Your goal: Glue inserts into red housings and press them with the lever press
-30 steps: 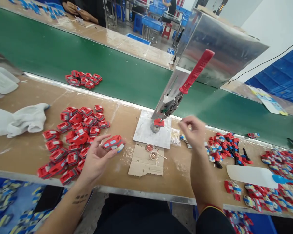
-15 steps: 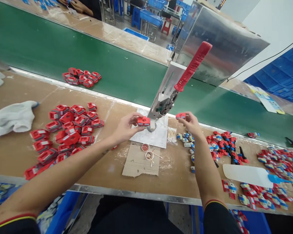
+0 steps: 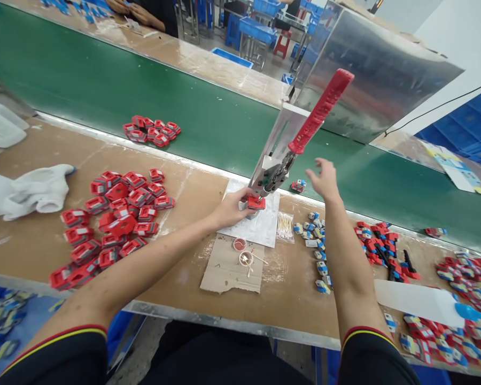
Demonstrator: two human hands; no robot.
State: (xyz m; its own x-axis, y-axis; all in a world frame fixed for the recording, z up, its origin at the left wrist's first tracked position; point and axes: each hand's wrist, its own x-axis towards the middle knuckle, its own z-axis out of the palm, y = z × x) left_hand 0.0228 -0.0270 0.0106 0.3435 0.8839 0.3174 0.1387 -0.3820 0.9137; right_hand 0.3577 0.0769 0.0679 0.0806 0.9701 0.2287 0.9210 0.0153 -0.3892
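My left hand [image 3: 235,207] is closed on a red plastic part [image 3: 257,203], with fingers at its left side. This part sits at the foot of a hand press [image 3: 273,170], under its metal plunger. The press's long red handle [image 3: 323,109] tilts up to the right. My right hand [image 3: 324,179], fingers apart and holding nothing, hovers over the green belt [image 3: 224,120]. Just left of it, a small red, blue and white part [image 3: 299,185] lies at the belt's near edge. A white board [image 3: 266,227] lies under the press.
Red-grey parts [image 3: 120,206] are heaped on the left, beside a white glove [image 3: 44,190]. Two small cups [image 3: 246,259] and swabs lie on cardboard [image 3: 220,272]. Blue-white pieces [image 3: 321,267], a white bottle [image 3: 417,299] and more parts [image 3: 465,278] occupy the right. Another person's hands [image 3: 138,10] are across the belt.
My left hand has brought its red part right, onto the press's foot. My right hand has let go of its small red part and moved up and right, opening; a small part now lies at the belt's edge.
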